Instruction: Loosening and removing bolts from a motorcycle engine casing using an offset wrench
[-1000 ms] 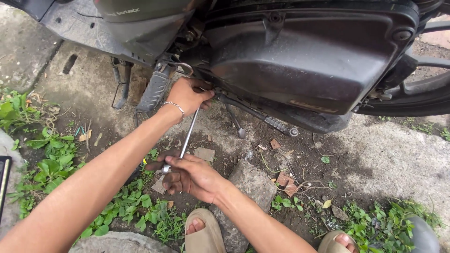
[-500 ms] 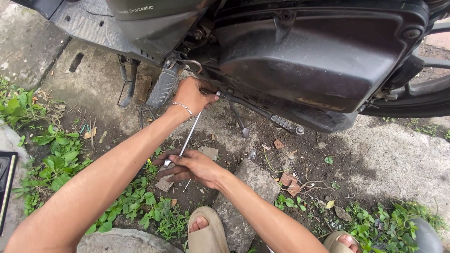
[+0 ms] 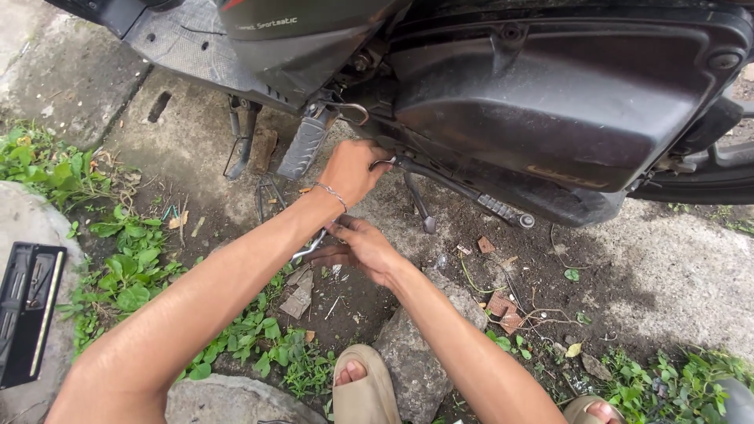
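the left hand (image 3: 353, 169) was up under the scooter's black engine cover (image 3: 565, 110), fingers curled around the upper end of a long metal wrench (image 3: 310, 249), just beside the grey footpeg (image 3: 305, 147). the right hand (image 3: 363, 247) sat lower, fingers closed around the wrench's shaft near its lower end, most of the tool hidden behind the left forearm. a black tool case (image 3: 27, 310) lay open on a stone at the left, among green weeds (image 3: 129, 275). a sandalled foot (image 3: 363, 385) rested on the dirt below.
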